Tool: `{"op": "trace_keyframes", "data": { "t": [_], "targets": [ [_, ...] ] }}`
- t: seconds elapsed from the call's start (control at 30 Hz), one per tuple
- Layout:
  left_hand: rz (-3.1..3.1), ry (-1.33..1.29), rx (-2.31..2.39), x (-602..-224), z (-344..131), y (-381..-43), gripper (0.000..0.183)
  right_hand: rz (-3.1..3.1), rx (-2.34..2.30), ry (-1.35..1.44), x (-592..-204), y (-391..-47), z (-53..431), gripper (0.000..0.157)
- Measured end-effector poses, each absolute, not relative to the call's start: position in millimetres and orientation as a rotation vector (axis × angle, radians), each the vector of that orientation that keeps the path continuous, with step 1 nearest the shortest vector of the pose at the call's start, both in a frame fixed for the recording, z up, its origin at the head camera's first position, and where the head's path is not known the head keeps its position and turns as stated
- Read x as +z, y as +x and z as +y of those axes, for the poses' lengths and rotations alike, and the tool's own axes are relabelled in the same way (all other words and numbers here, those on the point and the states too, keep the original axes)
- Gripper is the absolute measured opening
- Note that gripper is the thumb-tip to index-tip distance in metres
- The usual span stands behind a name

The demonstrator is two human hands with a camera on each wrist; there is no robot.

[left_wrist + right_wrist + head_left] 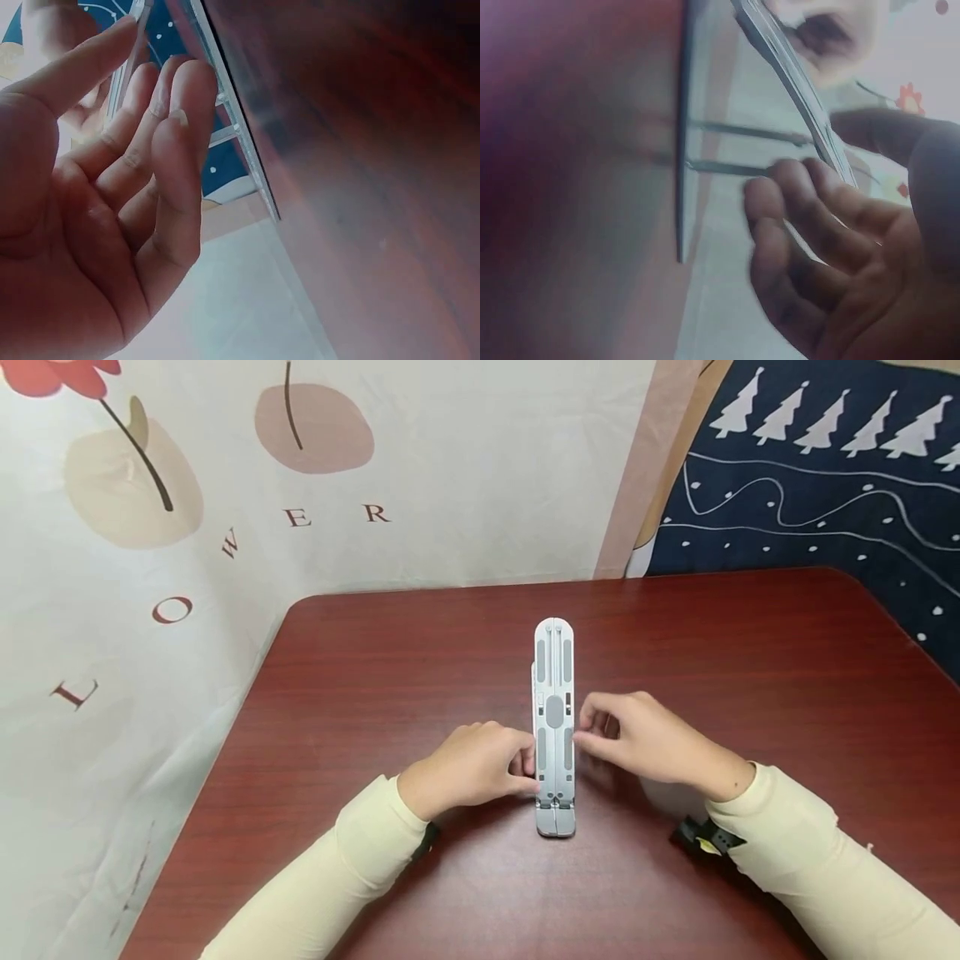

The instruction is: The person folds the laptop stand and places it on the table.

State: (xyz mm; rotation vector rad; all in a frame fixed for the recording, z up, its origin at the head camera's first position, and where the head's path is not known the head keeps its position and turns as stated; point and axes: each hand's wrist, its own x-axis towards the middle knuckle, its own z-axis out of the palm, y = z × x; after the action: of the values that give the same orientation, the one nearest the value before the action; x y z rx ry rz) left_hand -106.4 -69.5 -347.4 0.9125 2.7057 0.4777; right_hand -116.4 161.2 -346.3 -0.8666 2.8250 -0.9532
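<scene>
A silver folding laptop stand (555, 711) with grey pads stands on the table, narrow, its two long bars side by side. Thin struts (739, 132) join its raised upper bar (799, 86) to a lower bar near the tabletop in the right wrist view. My left hand (480, 764) holds the near part of the stand's left edge, thumb on top and fingers curled beside it. On the opposite edge, slightly farther up, my right hand (645, 735) pinches the stand between thumb and bent fingers. The left wrist view shows the left thumb against the upper bar.
The reddish-brown wooden table (375, 660) extends around the stand. Behind it hang a pale cloth with letters and flowers (487, 468) and a dark blue cloth with white trees (810, 502). A black strapped device (705, 837) sits under the right wrist.
</scene>
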Motion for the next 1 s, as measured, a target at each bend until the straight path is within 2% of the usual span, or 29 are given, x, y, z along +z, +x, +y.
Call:
{"op": "trace_keyframes", "data": {
  "t": [0.2, 0.43, 0.73, 1.0],
  "targets": [
    [2.701, 0.911, 0.455, -347.9, -69.1, -104.7, 0.023, 2.99, -1.166, -0.742, -330.6, -134.3, 161.6, 0.007],
    [2.697, 0.919, 0.435, -349.7, -68.4, -104.7, 0.027, 2.993, -1.443, -0.604, -312.0, -157.0, 154.1, 0.008],
    [2.698, 0.926, 0.425, -350.4, -67.9, -104.8, 0.028, 2.98, -1.393, -0.611, -300.6, -178.8, 141.9, 0.016],
    [2.678, 0.896, 0.443, -350.5, -68.9, -105.0, 0.026, 2.9, -1.403, -0.632, -302.3, -188.5, 136.0, 0.015]
  ]
}}
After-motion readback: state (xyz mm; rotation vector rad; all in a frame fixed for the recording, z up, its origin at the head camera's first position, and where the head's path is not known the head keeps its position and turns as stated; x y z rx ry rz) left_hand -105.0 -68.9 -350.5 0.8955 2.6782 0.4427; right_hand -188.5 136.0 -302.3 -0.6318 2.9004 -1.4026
